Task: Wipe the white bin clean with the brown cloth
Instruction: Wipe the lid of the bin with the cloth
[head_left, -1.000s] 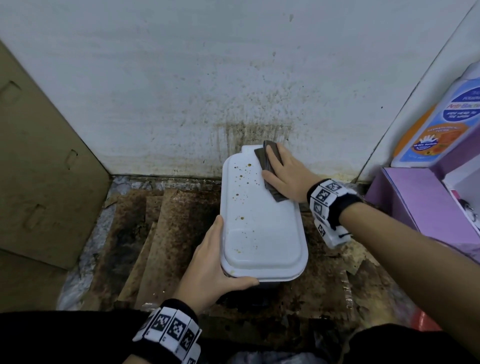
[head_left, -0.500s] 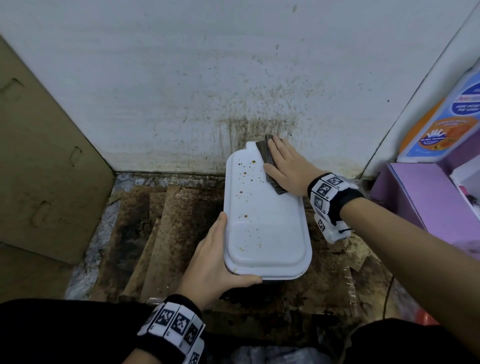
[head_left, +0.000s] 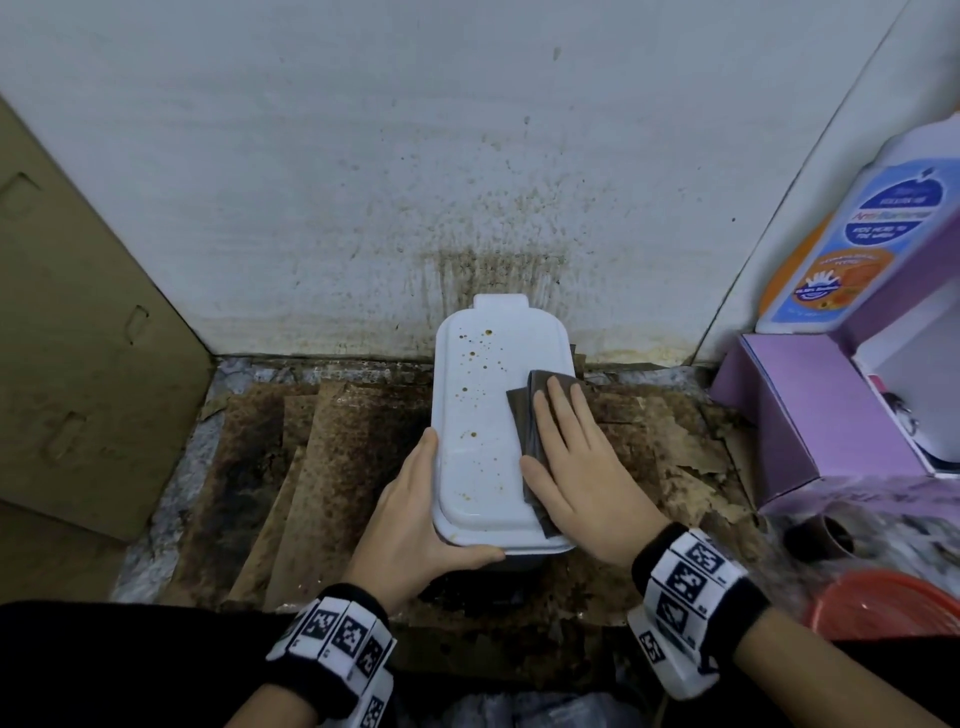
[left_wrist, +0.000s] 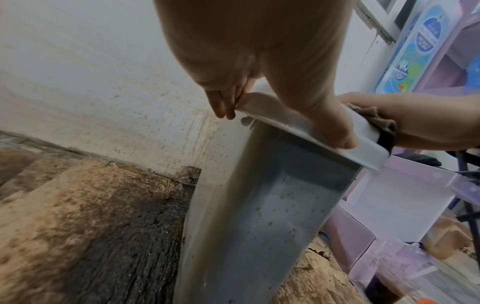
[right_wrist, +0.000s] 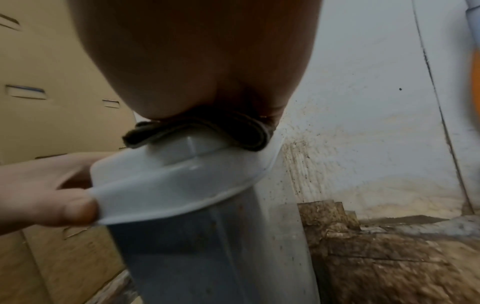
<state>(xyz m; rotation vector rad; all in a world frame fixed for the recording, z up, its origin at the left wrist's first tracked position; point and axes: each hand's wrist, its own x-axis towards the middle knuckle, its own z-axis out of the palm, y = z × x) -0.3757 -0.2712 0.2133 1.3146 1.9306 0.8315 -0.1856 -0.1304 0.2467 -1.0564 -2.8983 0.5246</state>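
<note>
wall (head_left: 363, 156): white, stained and speckled brown, directly behind the white bin; lid's rear tab is seen close against it.
floor (head_left: 311, 467): rotted brown sheeting, darkest just left of the bin; open room is seen on this side.
cardboard (head_left: 78, 338): leaned well left of the bin.
purple box (head_left: 810, 415): right of the bin, with a gap of floor between; a soap bottle (head_left: 852, 244) is stood behind it.
white bin (head_left: 483, 415): upright on the floor against the wall; white lid on a grey translucent body (left_wrist: 259, 216); brown spots are spread over the lid's left half and rear.
left hand (head_left: 415, 514): wrapped round the lid's near-left corner, thumb along the front edge, fingers laid along the left edge.
right hand (head_left: 582, 457): laid flat, fingers straight, pressed on the brown cloth at the lid's right edge.
brown cloth (head_left: 524, 415): folded, on the lid's right half, draped over the near-right rim.
red bowl (head_left: 883, 603): near-right of the bin, well apart.
</note>
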